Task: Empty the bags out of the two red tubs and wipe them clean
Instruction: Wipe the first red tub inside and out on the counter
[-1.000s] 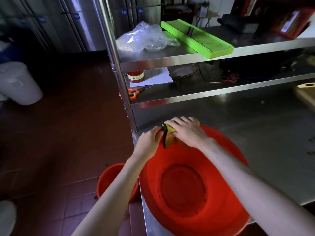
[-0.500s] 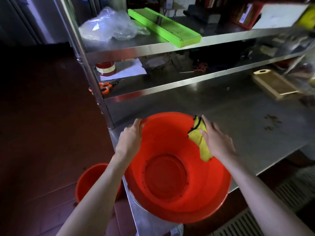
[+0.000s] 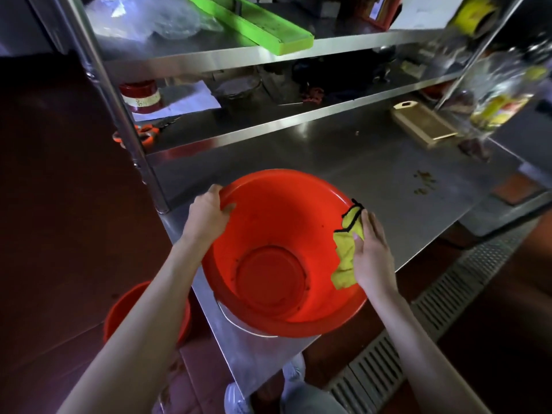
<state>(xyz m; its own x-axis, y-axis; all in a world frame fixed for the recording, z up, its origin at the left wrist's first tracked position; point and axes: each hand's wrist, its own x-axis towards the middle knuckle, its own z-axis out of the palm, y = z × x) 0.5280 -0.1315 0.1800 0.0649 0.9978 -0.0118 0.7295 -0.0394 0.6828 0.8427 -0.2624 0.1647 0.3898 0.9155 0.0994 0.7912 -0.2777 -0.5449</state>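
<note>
A large red tub (image 3: 268, 222) sits on the corner of the steel table (image 3: 373, 174), overhanging its front edge. Nothing lies inside it but small dark specks. My left hand (image 3: 206, 215) grips the tub's left rim, thumb inside. My right hand (image 3: 370, 252) presses a yellow cloth (image 3: 346, 252) with black trim flat against the inner right wall, fingers straight. A second, smaller red tub (image 3: 122, 309) stands on the floor at the lower left, partly hidden by my left forearm.
Steel shelves rise behind the table, carrying a green tray (image 3: 254, 22), clear plastic bags (image 3: 155, 16), a red tin (image 3: 140, 95) and orange scissors (image 3: 143, 135). A wooden board (image 3: 424, 124) lies at the table's right. A floor drain grate (image 3: 418, 324) runs beside my feet.
My right hand has slid the cloth from the tub's far rim round and down the right inner wall. My left hand keeps hold of the left rim. The view has swung right.
</note>
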